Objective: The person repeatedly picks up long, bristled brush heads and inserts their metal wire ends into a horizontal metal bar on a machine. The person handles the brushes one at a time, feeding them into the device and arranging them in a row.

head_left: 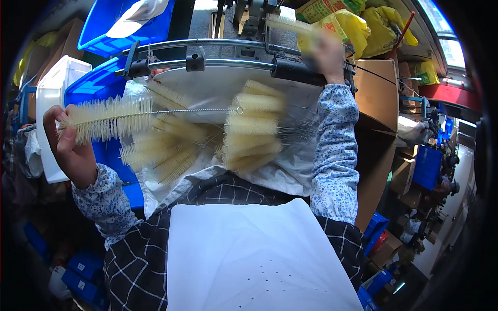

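My left hand (75, 145) is closed round the bristled end of a pale bottle brush (116, 116). Its twisted wire stem points right and ends in a small loop over the lap. Up at the right, my right hand (329, 54) is blurred by motion; it appears closed on the end of another bottle brush (288, 23), which reaches left towards the metal machine (251, 23). Below the machine's rails lie two heaps of similar brushes, a left heap (166, 142) and a blurred right heap (254, 124), with wire stems showing beside them.
Chrome rails (223, 63) with black blocks run across in front of me. Blue bins (96, 85) and a white tray (49, 114) stand at the left. Cardboard boxes (376, 96) and yellow bags (381, 31) are at the right. A white sheet (249, 254) covers my front.
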A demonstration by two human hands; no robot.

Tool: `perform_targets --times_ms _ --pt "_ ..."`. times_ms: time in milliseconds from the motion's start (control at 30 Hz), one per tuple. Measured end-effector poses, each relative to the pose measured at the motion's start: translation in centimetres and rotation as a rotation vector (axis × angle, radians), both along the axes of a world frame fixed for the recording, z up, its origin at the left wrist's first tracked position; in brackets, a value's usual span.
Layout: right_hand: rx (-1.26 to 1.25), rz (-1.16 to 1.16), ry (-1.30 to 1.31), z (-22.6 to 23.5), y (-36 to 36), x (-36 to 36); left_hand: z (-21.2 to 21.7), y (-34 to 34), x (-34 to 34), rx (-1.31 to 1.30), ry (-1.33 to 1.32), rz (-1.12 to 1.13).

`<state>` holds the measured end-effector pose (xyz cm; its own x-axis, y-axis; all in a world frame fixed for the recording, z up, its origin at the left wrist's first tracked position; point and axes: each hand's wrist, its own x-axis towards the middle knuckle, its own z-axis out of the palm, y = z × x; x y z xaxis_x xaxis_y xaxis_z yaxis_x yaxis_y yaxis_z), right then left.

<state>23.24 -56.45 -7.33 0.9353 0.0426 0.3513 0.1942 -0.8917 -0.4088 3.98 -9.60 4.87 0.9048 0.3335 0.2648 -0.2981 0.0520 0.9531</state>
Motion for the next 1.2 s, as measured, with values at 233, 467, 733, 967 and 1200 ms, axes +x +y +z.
perform_targets --times_ms 233,467,733,967,1200 --pt "-0.622 -0.149 -0.037 1.8 -3.4 2.1 -0.3 -4.2 3.5 -0.025 0.073 -0.136" --pt "0.041 0.181 0.265 7.3 -8.0 -4.5 -0.7 -6.8 4.2 -0.018 0.173 -0.333" --pt "0.577 0.696 0.638 10.1 5.7 -11.9 -4.2 -17.9 4.2 0.018 -0.013 -0.580" --pt "0.117 0.347 -0.114 5.2 7.7 -7.8 -5.5 -11.2 2.7 0.711 0.262 -0.613" --pt "-0.321 -0.004 -0.109 0.3 4.5 -1.1 -10.4 -6.6 -0.1 1.458 0.373 -0.740"
